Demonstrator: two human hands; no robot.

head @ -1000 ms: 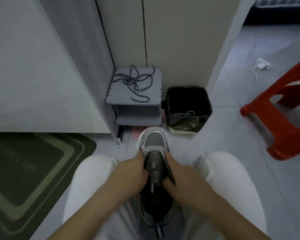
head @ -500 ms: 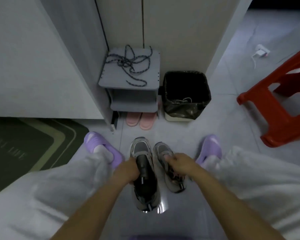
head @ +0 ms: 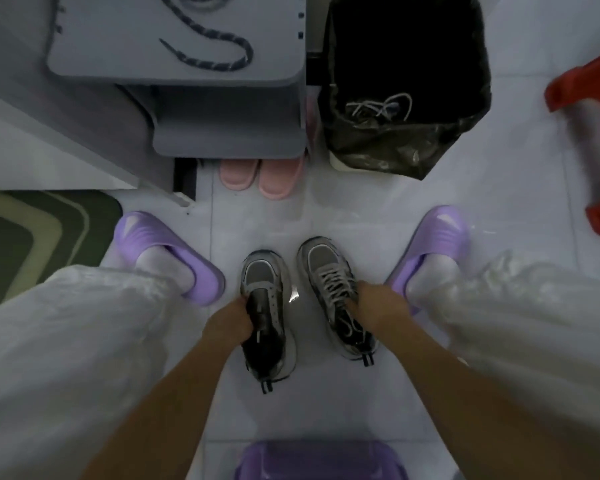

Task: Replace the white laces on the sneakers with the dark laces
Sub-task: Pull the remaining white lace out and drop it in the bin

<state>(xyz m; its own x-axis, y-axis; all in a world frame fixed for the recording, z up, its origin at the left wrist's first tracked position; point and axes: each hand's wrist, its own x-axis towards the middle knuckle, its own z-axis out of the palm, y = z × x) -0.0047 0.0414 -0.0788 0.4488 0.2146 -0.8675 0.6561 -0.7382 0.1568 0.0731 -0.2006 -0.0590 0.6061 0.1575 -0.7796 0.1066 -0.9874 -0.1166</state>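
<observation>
**Two sneakers on the tile, one stripped, one laced**

Nearest, the rim of a purple plastic stool shows at the bottom edge. Beyond it both hands are down at the floor tiles. The left hand curls round the side of the unlaced sneaker, fingers tucked at its dark tongue. The right hand grips the outer side of the laced sneaker, beside its white laces. The shoes stand side by side, toes away, between purple slippers. The mesh uppers and padded collars should give under a squeeze, and the shoes look light; the firm sole and heel seem the surest hold. Farther off, the dark lace, a speckled woven cord likely limp and quick to tangle, lies on a grey stand. A discarded white lace sits in the lined bin.
</observation>
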